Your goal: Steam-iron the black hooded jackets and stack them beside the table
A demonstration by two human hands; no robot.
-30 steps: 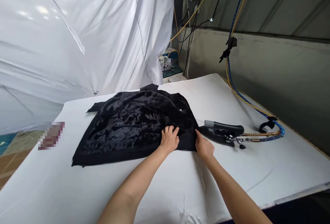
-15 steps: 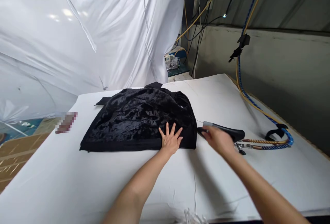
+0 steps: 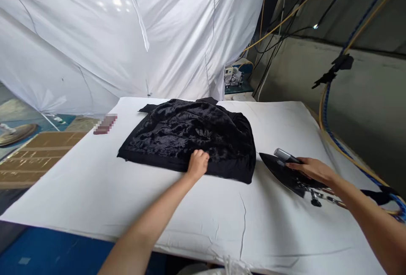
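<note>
A black velvety garment (image 3: 177, 133) lies on the white-covered table (image 3: 152, 207), its straight hem toward me. At the hem, my left hand (image 3: 198, 164) has its fingers curled together on the fabric, pinching it. To the right of the garment, my right hand (image 3: 314, 170) is wrapped round the handle of a black iron (image 3: 279, 173). The iron's pointed tip faces the garment, a small gap away from it, and its side is tilted into view.
Blue and yellow hoses (image 3: 333, 140) run down the right side to the iron. A white sheet (image 3: 111, 47) hangs behind the table. A blurred dark red item (image 3: 106, 124) lies at the table's left edge, and cardboard (image 3: 41, 152) is beyond it.
My left hand has gone from spread flat to curled on the hem. My right hand now grips the iron, which has turned and tilted. The view has shifted, with more floor showing at left.
</note>
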